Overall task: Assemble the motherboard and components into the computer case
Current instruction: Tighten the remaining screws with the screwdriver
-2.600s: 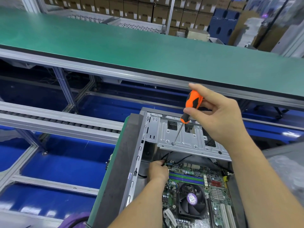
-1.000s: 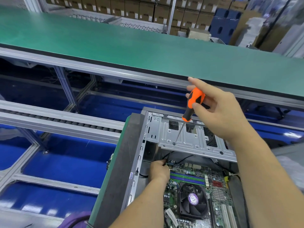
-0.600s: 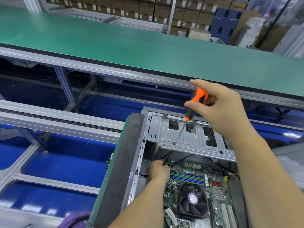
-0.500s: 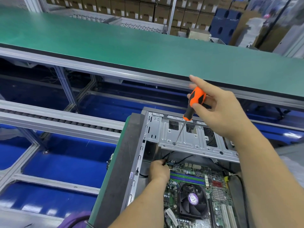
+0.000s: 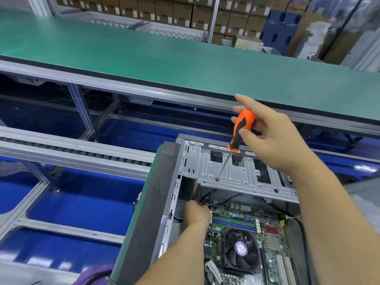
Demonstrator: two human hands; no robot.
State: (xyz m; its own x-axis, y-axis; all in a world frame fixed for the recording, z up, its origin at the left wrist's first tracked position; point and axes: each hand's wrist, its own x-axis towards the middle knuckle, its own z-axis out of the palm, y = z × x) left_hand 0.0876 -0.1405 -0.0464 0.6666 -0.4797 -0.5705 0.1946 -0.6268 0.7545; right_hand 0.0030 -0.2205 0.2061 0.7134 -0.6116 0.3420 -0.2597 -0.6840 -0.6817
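Green matting is covering the workbench edge (image 5: 131, 233) on the left, and right beside it one open computer case (image 5: 174, 194) is lying on its side. Two hands are working here, with one screwdriver between them. The left hand (image 5: 196, 213) is reaching down into the case near its left wall, knuckles up, fingers curling under at the top corner of the motherboard (image 5: 242, 221) where some black cables are running; can't really tell whether it's pinching anything. Inside the case, one motherboard is sitting flat, with one black CPU fan (image 5: 240, 249) carrying a purple sticker and a row of green and purple memory slots (image 5: 234, 222). Above that, one silver drive cage (image 5: 242, 173) is spanning the case. The right hand (image 5: 273, 138) is gripping the orange-and-black screwdriver (image 5: 239, 130) by its handle, thumb and curled fingers wrapping it, index finger sticking out straight. The shaft is slanting down-left, tip touching a screw hole on the cage.
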